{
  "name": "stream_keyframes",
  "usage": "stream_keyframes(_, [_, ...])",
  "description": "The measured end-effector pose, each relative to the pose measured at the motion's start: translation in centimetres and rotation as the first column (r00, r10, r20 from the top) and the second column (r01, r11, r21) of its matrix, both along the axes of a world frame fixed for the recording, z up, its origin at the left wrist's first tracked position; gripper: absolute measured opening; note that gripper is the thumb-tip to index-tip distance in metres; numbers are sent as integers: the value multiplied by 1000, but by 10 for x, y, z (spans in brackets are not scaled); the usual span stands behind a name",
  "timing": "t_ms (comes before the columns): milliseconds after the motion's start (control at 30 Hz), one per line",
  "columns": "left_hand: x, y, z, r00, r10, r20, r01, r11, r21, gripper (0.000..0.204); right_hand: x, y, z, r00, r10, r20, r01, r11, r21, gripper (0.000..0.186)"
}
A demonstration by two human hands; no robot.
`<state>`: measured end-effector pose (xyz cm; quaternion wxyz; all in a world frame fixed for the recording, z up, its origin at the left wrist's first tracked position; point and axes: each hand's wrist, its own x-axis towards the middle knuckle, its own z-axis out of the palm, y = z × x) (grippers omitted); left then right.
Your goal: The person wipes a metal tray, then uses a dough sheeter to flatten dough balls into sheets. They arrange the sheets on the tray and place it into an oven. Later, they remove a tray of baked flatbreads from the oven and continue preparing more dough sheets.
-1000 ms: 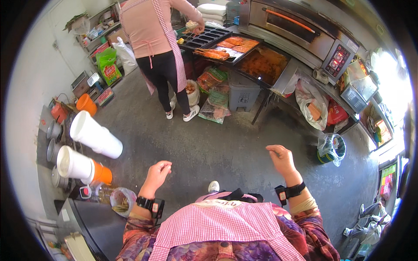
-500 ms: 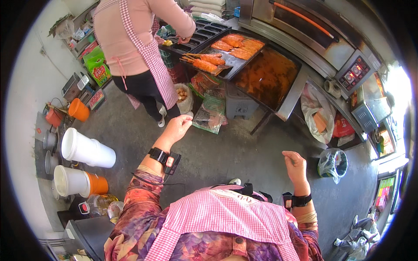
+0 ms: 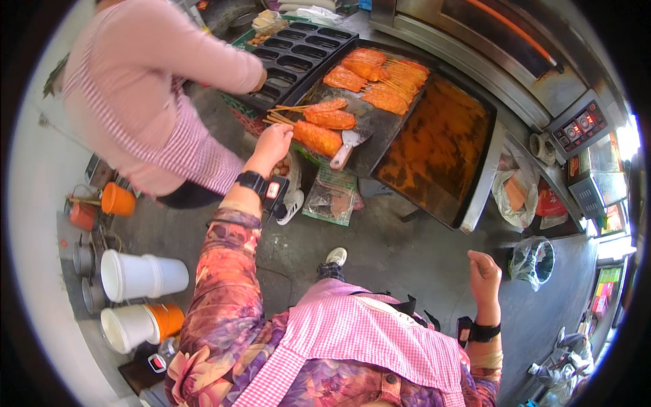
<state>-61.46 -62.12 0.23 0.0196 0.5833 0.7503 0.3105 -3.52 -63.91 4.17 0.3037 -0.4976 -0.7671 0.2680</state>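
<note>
My left hand (image 3: 272, 145) is raised with its fingers curled closed, and nothing shows in it. Just beyond it are the wooden stick ends of the front orange-red skewered pieces (image 3: 317, 138); I cannot tell whether it touches them. A scraper (image 3: 346, 146) with a pale handle lies beside these pieces on a dark tray (image 3: 359, 157). More skewered pieces (image 3: 385, 99) lie farther back on the same tray. My right hand (image 3: 484, 273) hangs apart at the right, fingers loosely closed, with nothing visible in it.
A co-worker (image 3: 152, 68) in a checked apron leans over a black mould pan (image 3: 266, 91) at the far left. A second tray (image 3: 434, 152), coated in orange-brown liquid, juts out at right. White buckets (image 3: 142, 275), a lined bin (image 3: 531, 263) and bags (image 3: 331, 195) stand on the floor.
I have stepped closer to the trays, my left hand now beside the skewer ends. The co-worker has shifted left and leans further over the pan. My hands remain closed.
</note>
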Motion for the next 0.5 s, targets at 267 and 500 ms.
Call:
stream_keyframes(267, [-94, 128, -57, 914, -61, -402, -86, 938, -337, 16, -56, 0, 0, 982, -132, 134, 140, 989, -51, 14])
stream_keyframes(500, [-118, 158, -70, 904, -164, -394, -26, 900, -435, 11, -88, 6, 13, 968, -114, 225, 138, 986, -93, 13])
